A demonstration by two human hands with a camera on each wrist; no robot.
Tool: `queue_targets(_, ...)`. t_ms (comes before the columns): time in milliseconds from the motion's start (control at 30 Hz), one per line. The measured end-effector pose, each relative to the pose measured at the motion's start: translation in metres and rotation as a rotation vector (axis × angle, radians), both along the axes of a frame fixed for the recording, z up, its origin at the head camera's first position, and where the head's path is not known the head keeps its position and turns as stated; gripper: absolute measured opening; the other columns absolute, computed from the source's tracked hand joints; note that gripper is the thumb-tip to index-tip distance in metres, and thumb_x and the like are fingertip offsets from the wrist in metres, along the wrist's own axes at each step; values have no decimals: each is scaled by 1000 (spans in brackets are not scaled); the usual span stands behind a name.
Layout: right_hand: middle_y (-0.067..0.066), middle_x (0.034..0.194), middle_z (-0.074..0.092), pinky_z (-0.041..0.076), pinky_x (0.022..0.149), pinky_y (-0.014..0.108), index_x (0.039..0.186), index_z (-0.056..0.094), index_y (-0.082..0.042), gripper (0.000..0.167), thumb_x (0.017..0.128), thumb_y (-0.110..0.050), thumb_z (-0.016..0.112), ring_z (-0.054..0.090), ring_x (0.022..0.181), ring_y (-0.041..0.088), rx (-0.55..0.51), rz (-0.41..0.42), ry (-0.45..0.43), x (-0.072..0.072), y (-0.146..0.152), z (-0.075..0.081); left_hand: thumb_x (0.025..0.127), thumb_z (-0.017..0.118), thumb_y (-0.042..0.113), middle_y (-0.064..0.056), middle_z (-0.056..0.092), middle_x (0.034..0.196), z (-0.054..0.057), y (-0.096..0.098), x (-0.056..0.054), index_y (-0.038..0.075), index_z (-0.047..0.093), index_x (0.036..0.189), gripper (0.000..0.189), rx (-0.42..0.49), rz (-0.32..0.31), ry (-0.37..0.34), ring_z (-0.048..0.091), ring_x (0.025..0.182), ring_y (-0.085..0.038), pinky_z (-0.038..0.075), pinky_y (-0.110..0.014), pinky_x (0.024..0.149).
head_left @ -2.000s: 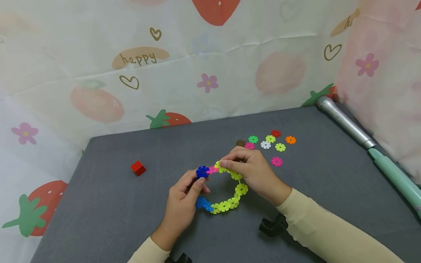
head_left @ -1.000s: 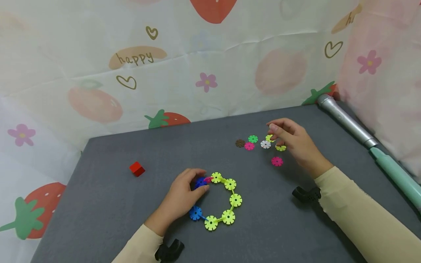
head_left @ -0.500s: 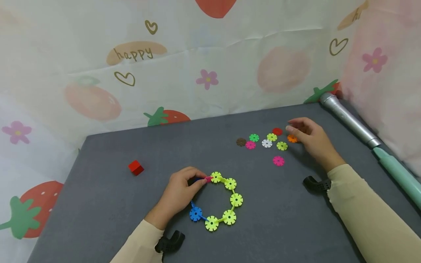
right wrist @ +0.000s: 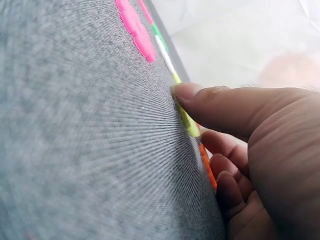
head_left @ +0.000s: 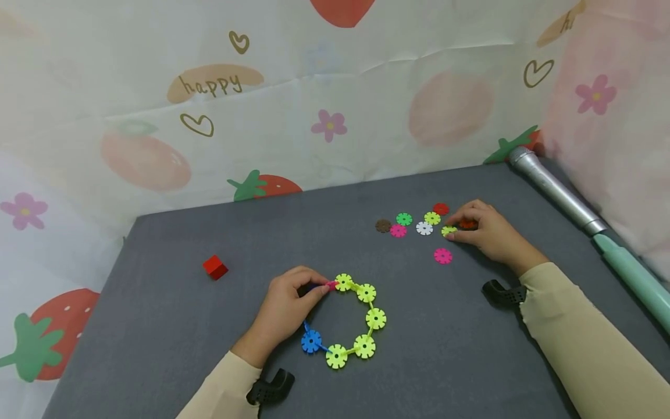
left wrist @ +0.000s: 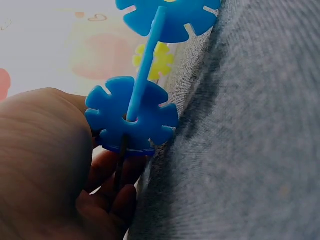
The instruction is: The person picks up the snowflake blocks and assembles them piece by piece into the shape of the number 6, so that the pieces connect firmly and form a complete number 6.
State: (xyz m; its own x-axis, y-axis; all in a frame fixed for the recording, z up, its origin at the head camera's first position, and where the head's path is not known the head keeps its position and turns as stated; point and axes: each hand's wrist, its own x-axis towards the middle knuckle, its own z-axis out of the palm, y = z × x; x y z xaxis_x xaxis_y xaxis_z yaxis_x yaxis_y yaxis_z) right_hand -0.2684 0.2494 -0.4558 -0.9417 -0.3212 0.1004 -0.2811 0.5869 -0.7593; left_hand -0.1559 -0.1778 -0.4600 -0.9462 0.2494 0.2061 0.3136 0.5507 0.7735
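Observation:
A ring of linked interlocking discs (head_left: 376, 319), mostly yellow with blue and pink ones, lies on the grey table. My left hand (head_left: 285, 299) grips its upper left part, covering the dark blue disc and some of the pink one. Up close in the left wrist view, two light blue discs (left wrist: 131, 100) slot together beside the palm. Farther right, my right hand (head_left: 489, 233) reaches down to a loose yellow disc (head_left: 448, 231), thumb and finger pinching its edges. An orange disc (right wrist: 206, 162) sits partly under the curled fingers.
Several loose discs lie near my right hand, among them a white (head_left: 424, 228), a red (head_left: 441, 208) and a pink one (head_left: 442, 256). A red cube (head_left: 215, 267) is at the left. A microphone-like silver and green stick (head_left: 570, 201) lies along the right edge. Printed cloth (head_left: 366, 163) stands behind.
The ring was lowered onto the table and my right hand left it, moving right to the loose discs. Lately that hand dropped down over the yellow disc. My left hand stays on the ring.

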Motion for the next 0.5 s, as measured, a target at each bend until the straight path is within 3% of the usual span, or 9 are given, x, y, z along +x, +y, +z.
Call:
queue_targets(267,17,123,55,40,91,42,125,75,1,35,98,-17,87,51,108,30,30,-44,-15,0,1,2,96,88,14,12,72,105,2,2,0,19,83,103,10,-5,8,-38,65,100,-14,55,-44,92)
queue_targets(500,14,133,51,43,97,40,132,75,0,37,101,-18,83,53,118,29,29,10,-123,1,14,5,98,85,10,8,71,108,2,2,1,14,81,115,19,-37,9,-35,64,102,-17,55,-45,93)
